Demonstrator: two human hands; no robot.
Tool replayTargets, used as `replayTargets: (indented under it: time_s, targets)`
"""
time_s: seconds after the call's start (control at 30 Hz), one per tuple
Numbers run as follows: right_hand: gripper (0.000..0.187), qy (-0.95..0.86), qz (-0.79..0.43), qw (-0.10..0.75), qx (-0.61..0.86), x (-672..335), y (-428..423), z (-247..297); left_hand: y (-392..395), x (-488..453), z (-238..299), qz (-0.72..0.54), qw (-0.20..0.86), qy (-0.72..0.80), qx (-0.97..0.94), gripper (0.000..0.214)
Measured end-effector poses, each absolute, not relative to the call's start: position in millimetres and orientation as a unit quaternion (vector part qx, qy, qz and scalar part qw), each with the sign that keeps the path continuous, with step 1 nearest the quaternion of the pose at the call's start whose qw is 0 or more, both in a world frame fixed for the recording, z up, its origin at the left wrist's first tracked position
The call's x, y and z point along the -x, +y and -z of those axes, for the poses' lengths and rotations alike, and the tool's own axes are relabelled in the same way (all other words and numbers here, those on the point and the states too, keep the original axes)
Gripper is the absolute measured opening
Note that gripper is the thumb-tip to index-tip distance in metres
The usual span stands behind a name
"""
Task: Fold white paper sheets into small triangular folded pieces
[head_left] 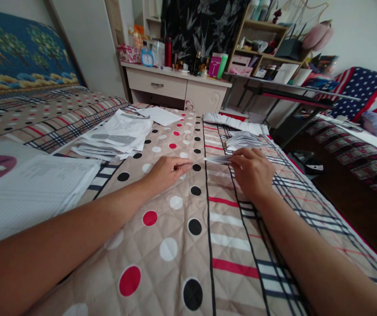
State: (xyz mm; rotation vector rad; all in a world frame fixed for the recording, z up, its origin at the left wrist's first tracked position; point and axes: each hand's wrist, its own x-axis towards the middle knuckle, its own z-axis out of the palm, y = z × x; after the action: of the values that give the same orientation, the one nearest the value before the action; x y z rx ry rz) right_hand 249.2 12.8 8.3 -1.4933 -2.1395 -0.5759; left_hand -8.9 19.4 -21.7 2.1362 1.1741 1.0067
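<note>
My right hand (251, 170) rests on the quilted bed cover (188, 228) with its fingers pinched on a small folded piece of paper (217, 159) that points left. Just beyond it lies a small heap of folded papers (243, 139). My left hand (168, 171) lies on the cover a little to the left, fingers curled loosely with the index finger reaching toward the folded paper; nothing shows in it. Both forearms stretch across the dotted and striped cover.
A loose stack of printed sheets (117, 136) lies at the left, a single sheet (160, 115) behind it, and a large white sheet (26, 193) near my left arm. A dresser (175, 87) with bottles, a shelf desk (274, 83) and a second bed (366, 131) stand beyond.
</note>
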Motion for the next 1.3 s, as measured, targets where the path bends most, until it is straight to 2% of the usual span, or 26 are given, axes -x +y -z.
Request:
replayTargets:
  time_s: [0.13, 0.27, 0.53, 0.93, 1.13, 1.23, 1.3]
  targets:
    - [0.023, -0.72, 0.222, 0.261, 0.603, -297, 41, 4, 21, 9, 24, -0.371, 0.252, 0.43, -0.783, 0.031]
    - [0.02, -0.719, 0.241, 0.215, 0.616, -321, 63, 17, 21, 9, 24, -0.363, 0.241, 0.44, -0.785, 0.029]
    - [0.032, -0.712, 0.277, 0.124, 0.633, -313, 79, 15, 22, 8, 27, -0.362, 0.229, 0.439, -0.79, 0.028]
    - [0.042, -0.71, 0.204, 0.038, 0.673, -311, 107, 17, 21, 6, 27, -0.359, 0.21, 0.437, -0.797, 0.027]
    - [0.045, -0.679, 0.203, 0.082, 0.7, -313, 98, 18, 24, 6, 28, -0.358, 0.212, 0.441, -0.795, 0.026]
    - [0.043, -0.68, 0.243, 0.136, 0.679, -303, 86, 15, 26, 6, 30, -0.37, 0.223, 0.44, -0.787, 0.025]
    - [0.04, -0.687, 0.212, 0.189, 0.668, -286, 75, 13, 28, 6, 30, -0.376, 0.227, 0.436, -0.786, 0.025]
